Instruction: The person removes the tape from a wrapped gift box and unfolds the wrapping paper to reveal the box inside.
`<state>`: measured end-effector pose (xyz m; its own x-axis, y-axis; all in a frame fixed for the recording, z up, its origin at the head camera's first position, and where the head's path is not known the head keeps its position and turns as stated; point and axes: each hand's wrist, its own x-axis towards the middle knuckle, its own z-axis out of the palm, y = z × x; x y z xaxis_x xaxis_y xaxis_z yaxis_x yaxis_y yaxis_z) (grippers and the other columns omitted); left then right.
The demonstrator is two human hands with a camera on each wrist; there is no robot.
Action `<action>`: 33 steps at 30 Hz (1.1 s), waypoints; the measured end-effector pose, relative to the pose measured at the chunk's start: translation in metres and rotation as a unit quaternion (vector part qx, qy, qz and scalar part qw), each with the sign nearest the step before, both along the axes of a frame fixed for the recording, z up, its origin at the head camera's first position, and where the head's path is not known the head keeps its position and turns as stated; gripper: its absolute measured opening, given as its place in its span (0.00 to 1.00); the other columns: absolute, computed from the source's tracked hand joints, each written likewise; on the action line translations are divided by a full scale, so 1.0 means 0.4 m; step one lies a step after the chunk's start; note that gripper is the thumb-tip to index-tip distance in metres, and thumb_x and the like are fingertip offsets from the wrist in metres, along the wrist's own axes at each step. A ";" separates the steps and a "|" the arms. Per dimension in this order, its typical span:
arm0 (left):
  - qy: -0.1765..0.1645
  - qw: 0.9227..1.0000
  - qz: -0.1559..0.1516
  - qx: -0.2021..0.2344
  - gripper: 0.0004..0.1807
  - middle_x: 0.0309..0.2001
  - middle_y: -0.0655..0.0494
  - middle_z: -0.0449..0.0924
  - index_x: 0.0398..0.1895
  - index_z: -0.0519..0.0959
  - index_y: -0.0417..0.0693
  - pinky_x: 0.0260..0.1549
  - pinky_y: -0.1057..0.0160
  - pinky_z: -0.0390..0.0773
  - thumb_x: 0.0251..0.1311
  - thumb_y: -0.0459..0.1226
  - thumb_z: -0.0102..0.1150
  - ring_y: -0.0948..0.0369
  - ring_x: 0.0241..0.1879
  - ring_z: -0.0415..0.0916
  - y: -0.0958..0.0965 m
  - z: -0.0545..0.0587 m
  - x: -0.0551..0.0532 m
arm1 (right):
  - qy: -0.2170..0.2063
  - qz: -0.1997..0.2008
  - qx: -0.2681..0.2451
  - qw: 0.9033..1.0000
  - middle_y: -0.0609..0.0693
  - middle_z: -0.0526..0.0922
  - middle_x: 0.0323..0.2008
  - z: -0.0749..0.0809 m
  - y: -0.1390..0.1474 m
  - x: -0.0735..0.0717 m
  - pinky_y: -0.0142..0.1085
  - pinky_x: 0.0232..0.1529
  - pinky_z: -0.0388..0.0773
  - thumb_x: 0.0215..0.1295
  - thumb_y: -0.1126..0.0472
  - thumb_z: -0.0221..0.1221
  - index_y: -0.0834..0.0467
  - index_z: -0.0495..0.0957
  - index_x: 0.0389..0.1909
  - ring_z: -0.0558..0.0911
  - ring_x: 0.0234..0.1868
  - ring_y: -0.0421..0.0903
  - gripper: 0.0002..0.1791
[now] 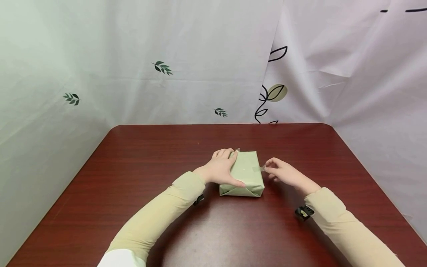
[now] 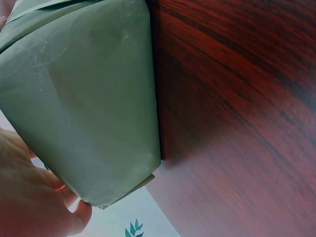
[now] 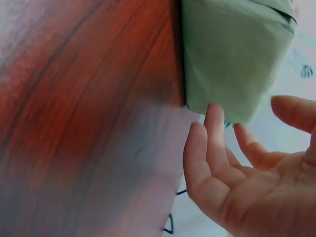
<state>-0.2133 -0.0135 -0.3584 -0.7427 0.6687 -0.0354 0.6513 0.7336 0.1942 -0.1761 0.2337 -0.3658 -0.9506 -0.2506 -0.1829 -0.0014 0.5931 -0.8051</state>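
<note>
A box wrapped in pale green paper [image 1: 245, 167] lies on the table, with folded paper at its near end. My left hand [image 1: 221, 168] rests spread over its left part, thumb along the near top edge and fingers toward the far left. A small clear scrap [image 1: 238, 150] sticks up by the left index fingertip. On the box's right edge a strip of clear tape [image 1: 258, 169] juts outward to my right hand [image 1: 281, 172], whose fingertips are right at its loose end. In the right wrist view the right thumb [image 3: 291, 108] and fingers stand apart, loosely bent.
The dark red wooden table [image 1: 160, 155] has rounded far corners. White cloth [image 1: 200, 48] with leaf prints hangs behind and at both sides. Black wrist cameras [image 1: 303, 213] sit at both cuffs.
</note>
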 end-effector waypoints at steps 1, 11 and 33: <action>0.000 1.000 0.000 -0.001 0.63 0.69 0.44 0.55 0.72 0.53 0.38 0.66 0.48 0.51 0.41 0.70 0.60 0.50 0.69 0.51 0.000 0.001 0.000 | -0.016 -0.001 -0.016 1.000 0.67 0.75 0.49 0.000 0.004 -0.001 0.37 0.38 0.77 0.69 0.61 0.50 0.69 0.66 0.53 0.81 0.39 0.48 0.18; -0.002 1.000 -0.001 -0.004 0.63 0.68 0.45 0.55 0.72 0.53 0.38 0.66 0.49 0.51 0.41 0.70 0.60 0.51 0.69 0.51 0.001 0.002 0.001 | 0.051 0.023 0.003 0.998 0.63 0.80 0.43 0.014 0.021 0.019 0.38 0.39 0.77 0.66 0.63 0.54 0.69 0.72 0.48 0.81 0.38 0.49 0.15; -0.002 0.995 0.053 0.081 0.30 0.47 0.47 0.75 0.53 0.73 0.41 0.49 0.57 0.73 0.55 0.53 0.62 0.53 0.46 0.73 -0.041 0.020 -0.016 | 0.156 -0.002 0.083 0.984 0.52 0.79 0.34 0.003 -0.023 0.051 0.32 0.31 0.72 0.55 0.57 0.67 0.62 0.73 0.41 0.77 0.31 0.40 0.18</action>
